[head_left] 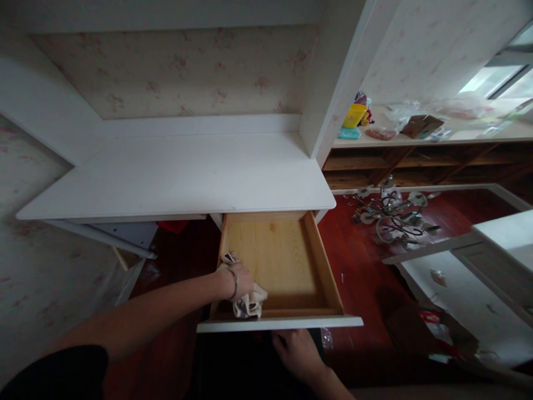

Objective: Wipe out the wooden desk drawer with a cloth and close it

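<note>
A dark sleeve (58, 373) lies nearest, at near left; from its arm the left hand (241, 280) reaches into the open drawer (277, 255) of the desk (200, 172). Its grip is clamped on a crumpled cloth (251, 305), which is in the drawer's near left corner, beside the front (295, 322). The right hand (298, 351) is just below the front; its fingers are partly hidden, so I cannot tell whether that grip is apart or together. Pressing down on the pulled-out near end could tip or strain the drawer, and a loose fold could catch in the corner. The cloth's long axis seems to slant from far left to near right; the drawer points towards the camera.
</note>
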{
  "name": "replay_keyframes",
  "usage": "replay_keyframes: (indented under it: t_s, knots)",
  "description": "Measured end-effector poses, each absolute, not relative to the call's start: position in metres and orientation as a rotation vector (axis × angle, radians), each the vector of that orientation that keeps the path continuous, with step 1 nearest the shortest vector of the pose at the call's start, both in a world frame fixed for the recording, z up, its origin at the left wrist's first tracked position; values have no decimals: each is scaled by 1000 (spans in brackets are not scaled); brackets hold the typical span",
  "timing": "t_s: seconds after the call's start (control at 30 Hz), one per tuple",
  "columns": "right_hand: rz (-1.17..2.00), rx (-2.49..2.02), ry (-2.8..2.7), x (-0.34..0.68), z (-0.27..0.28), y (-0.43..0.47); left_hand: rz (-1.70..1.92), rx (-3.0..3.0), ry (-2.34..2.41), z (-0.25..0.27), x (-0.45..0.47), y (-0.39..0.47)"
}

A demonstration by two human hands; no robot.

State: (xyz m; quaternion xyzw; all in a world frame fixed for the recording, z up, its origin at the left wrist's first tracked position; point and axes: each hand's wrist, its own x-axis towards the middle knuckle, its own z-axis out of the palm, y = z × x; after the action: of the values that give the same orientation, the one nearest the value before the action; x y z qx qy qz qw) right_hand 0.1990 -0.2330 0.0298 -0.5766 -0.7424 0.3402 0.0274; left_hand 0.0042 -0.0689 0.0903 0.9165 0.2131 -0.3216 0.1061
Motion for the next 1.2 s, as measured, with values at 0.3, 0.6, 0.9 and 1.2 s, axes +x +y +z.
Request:
replay_keyframes:
  t_s: [0.3,0.6,0.9,1.2]
  knots:
    - [1066,-1794,-2254,197,33,-234,-919,2749,974,80,-31,-6]
    - [1069,-1822,-2231,195,36,-234,-662,2637,1127,82,-30,63]
    - [1153,-1832,-2189,197,31,-236,48,2234,1362,95,-31,4]
    - [1201,-1794,-2209,202,25,-235,606,1294,1706,69,-21,-39]
